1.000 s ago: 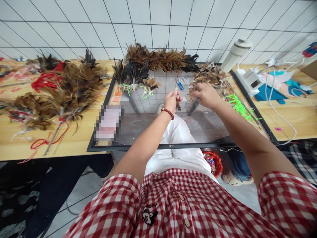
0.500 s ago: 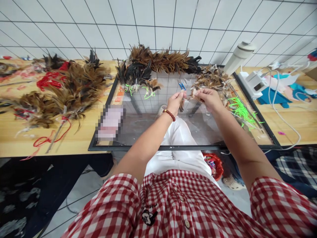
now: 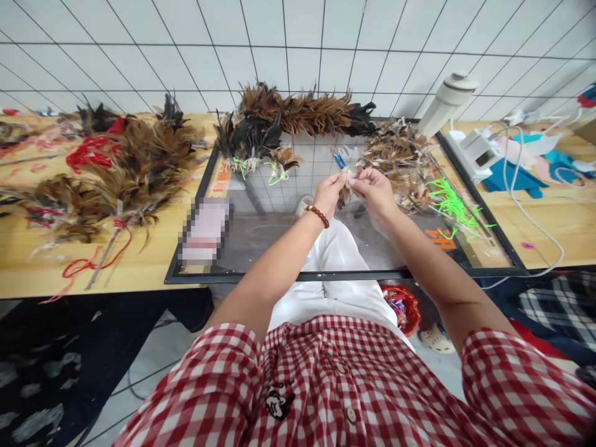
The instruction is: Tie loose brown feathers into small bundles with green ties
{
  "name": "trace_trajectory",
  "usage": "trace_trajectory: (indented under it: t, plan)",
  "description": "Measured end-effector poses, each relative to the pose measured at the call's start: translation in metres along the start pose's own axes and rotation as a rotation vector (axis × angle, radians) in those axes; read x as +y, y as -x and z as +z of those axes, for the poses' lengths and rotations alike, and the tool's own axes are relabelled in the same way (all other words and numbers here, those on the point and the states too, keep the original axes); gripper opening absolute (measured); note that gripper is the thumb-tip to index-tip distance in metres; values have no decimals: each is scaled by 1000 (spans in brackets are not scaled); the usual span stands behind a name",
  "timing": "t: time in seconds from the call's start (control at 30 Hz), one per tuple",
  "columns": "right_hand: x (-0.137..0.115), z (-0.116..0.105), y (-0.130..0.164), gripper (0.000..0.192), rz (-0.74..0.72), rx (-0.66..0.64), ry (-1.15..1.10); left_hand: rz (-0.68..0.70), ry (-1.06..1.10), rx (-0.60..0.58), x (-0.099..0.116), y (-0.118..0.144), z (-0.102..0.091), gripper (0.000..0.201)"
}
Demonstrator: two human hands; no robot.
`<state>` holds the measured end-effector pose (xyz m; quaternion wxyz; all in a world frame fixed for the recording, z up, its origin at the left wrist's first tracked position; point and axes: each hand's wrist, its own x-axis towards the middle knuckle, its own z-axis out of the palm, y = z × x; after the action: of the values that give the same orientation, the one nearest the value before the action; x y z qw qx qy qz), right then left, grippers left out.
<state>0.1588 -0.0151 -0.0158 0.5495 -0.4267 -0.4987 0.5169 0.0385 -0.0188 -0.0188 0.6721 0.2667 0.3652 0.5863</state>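
My left hand (image 3: 329, 191) pinches the pale quill ends of a small bunch of brown feathers (image 3: 343, 197), which hangs below the fingers. Closed at the same spot, my right hand (image 3: 374, 189) meets it with thumb and fingertips on the quill ends. Just beyond the fingertips lies a blue-handled tool (image 3: 339, 161), perhaps small snips. To the right is a heap of loose brown feathers (image 3: 395, 152), with bright green ties (image 3: 451, 202) nearer me. Black feather bunches (image 3: 249, 139) and a small brown bunch (image 3: 284, 159) with green ties lie to the left.
A black-framed glass panel (image 3: 298, 277) lies on the wooden table. A long feather garland (image 3: 302, 112) runs along its back edge. More feathers (image 3: 139, 158) with red string lie left. A white bottle (image 3: 447, 102), a power strip (image 3: 475, 152) and cables stand right. A red basket (image 3: 410, 310) sits below.
My right hand has moved left from the feather heap to my left hand, and the fingertips of both now meet at the small bunch. My left hand has barely moved.
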Motion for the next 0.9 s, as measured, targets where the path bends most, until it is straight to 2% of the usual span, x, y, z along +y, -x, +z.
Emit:
trace_trajectory:
  t: [0.1,0.17,0.27,0.37,0.53,0.67,0.8,0.9]
  plan:
    - [4,-2,0,70,5,8,-11,-15,-13,-37,0,2,0,17]
    - [6,-6,-2,67,-15,2,24,-3,-12,-11,0,3,0,18]
    - [7,-17,-7,59,-145,13,154,21,-39,19,0,6,2,24]
    - [6,-28,-13,59,-294,22,253,35,-122,-41,1,9,4,32]
    - [-1,-31,-12,59,-413,-21,370,22,-214,-147,1,13,6,33]
    - [-6,-28,-9,57,-392,-115,350,-36,-204,-224,0,16,6,32]
    - [-9,-25,-7,57,-419,-72,324,-110,-171,-288,2,20,8,27]
    - [-9,-23,-6,55,-437,-38,354,-136,-167,-279,2,22,9,26]
